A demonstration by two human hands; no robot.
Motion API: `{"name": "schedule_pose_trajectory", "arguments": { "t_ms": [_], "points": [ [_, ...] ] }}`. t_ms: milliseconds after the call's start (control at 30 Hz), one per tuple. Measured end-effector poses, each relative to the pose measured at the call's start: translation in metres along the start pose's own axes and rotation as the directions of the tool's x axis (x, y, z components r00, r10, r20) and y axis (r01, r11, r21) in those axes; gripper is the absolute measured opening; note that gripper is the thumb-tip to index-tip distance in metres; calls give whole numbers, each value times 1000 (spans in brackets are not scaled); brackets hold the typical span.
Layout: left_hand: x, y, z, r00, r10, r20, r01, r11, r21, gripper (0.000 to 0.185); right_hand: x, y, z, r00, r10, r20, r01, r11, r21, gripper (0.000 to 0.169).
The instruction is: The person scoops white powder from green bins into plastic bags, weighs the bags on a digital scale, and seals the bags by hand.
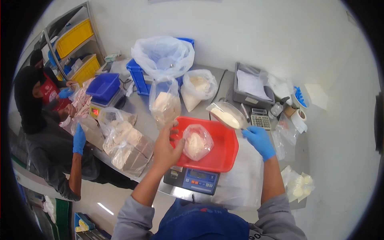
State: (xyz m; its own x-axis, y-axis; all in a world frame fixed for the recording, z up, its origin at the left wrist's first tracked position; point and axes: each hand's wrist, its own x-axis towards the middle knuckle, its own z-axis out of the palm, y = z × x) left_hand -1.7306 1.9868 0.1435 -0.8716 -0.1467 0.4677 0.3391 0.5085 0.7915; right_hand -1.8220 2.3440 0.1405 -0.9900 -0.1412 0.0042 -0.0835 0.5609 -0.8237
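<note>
My bare left hand [169, 147] is spread beside a small clear plastic bag of pale powder [196, 142]; whether its fingertips touch the bag I cannot tell. That bag sits in a red plastic tray [229, 150] on a digital scale [199, 181]. In its blue glove, my right hand [260, 141] grips the handle of a metal scoop [229, 115] with pale powder in it, above the tray's upper right corner. Beyond the tray stand an open bag of powder [199, 87] and a taller filled bag [165, 105].
A blue crate [139, 78] holds a large plastic liner. At the right are a grey bin [253, 100], a calculator [260, 118] and a paper roll [299, 115]. Bagged powder [129, 141] lies at the left, where two co-workers stand near another scale [103, 105].
</note>
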Motion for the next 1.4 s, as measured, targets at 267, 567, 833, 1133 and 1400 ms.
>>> {"name": "schedule_pose_trajectory", "arguments": {
  "t_ms": [267,567,833,1133,1400],
  "points": [
    [-63,28,-20,999,-41,-5,41,996,77,49,234,49,112,993,71,97,-99,940,327,25],
    [-98,36,-40,968,-231,-94,236,971,35,45,342,70,160,997,65,39,-70,990,124,32],
    [-37,4,-39,972,-205,-118,213,976,51,52,138,-46,86,943,-331,41,334,933,-135,37],
    [29,-38,19,855,-294,428,-92,725,682,38,41,-34,140,946,-34,323,272,624,-732,26],
    [57,45,-2,805,-183,564,467,781,-413,16,-40,-92,-8,994,-104,-22,106,971,213,17]
  ]
}}
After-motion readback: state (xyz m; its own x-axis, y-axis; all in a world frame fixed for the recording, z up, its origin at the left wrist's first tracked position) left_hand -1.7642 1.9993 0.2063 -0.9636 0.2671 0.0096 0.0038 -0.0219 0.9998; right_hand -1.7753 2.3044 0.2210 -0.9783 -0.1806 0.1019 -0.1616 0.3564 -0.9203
